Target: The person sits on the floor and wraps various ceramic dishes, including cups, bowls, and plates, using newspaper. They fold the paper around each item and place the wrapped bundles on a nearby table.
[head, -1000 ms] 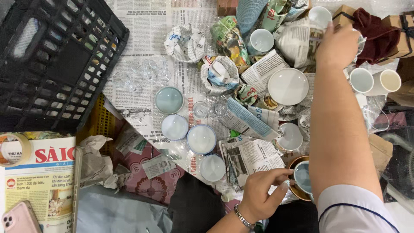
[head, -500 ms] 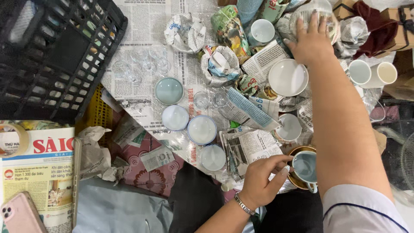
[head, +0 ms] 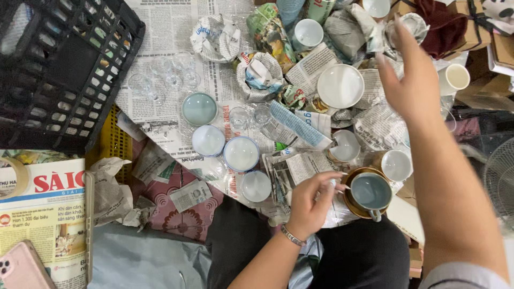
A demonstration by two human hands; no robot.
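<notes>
My left hand is curled low in the middle, its fingertips pinched at the left rim of a brown saucer. On that saucer stands a grey-blue cup. My right hand hangs raised at the upper right with fingers spread and nothing in it, above crumpled newspaper wrappings. A white bowl lies just left of it, and a white cup stands below it.
A black plastic crate fills the upper left. Small pale bowls and clear glasses sit on spread newspaper. More cups and wrapped items crowd the top. A pink phone lies bottom left and a fan stands at right.
My right hand has drawn back from the wrapped items at the top and now hovers open. My left hand has stayed at the saucer's rim.
</notes>
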